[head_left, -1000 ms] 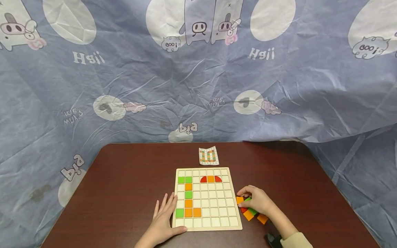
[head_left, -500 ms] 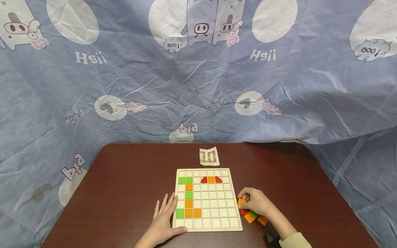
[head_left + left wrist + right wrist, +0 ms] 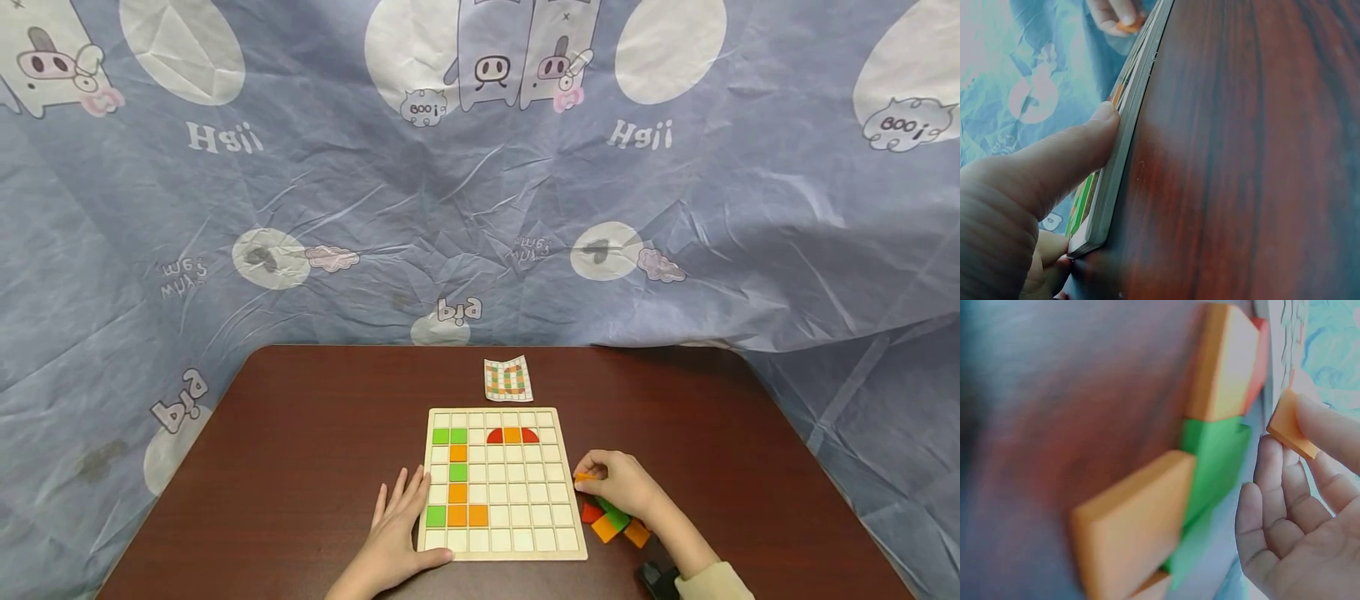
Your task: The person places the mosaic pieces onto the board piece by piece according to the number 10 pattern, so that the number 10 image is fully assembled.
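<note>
A pale wooden grid board (image 3: 531,529) lies on the table, with green, orange and red tiles in some of its squares. My left hand (image 3: 393,533) rests at its lower left corner, fingers spread along the left side and thumb on the near edge. In the left wrist view the thumb (image 3: 1079,147) lies over the board's rim. My right hand (image 3: 624,485) pinches an orange square tile (image 3: 1290,425) between thumb and fingers, just right of the board. Below that hand is a loose pile with a green tile (image 3: 617,515), orange tiles (image 3: 1141,519) and a red one (image 3: 591,513).
A small paper card (image 3: 507,380) printed with a coloured grid pattern lies behind the board. The dark red-brown table (image 3: 337,417) ends at a blue patterned cloth (image 3: 420,208). A black object (image 3: 656,577) sits near the right wrist.
The right hand has lifted an orange tile off the pile and tilted it, uncovering more of the red tile. The left hand stays in place on the board.
</note>
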A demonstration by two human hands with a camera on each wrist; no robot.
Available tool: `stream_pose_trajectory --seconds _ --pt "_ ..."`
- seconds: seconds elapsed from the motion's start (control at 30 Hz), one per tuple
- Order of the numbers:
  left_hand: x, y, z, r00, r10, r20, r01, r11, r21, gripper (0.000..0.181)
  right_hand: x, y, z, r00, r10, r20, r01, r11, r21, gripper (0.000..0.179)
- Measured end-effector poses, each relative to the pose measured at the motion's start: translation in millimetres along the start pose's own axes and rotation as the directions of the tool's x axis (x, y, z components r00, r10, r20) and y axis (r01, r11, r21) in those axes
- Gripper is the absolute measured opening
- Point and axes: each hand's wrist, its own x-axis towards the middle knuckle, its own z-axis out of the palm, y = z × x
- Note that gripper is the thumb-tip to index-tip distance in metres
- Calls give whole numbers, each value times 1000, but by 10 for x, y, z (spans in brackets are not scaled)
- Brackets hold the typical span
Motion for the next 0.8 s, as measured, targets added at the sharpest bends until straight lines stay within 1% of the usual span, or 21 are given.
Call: stream_pose_trajectory --seconds 0.13,0.3,0.43,0.57,0.67,0.8 --pt "2 0 -1 1000 4 -4 -4 1000 4 113 70 -80 -12 999 18 -37 -16 998 58 9" --pt "-2 2 2 1000 6 -9 -6 1000 0 113 163 -213 19 996 61 -65 -51 989 136 17" --pt "-6 7 7 1000 3 -12 -3 1000 -8 114 249 -293 63 993 84 -87 -69 983 168 19" --pt "-6 5 7 1000 1 -11 -1 1000 -8 114 335 -325 91 988 99 -115 -74 976 203 20" --pt "-6 3 7 1000 3 -15 -3 1000 -1 113 400 -326 99 987 109 -118 -75 962 264 20" --pt "-6 -1 10 1000 10 -22 -10 1000 7 113 483 -318 124 988 122 -96 -78 925 371 20"
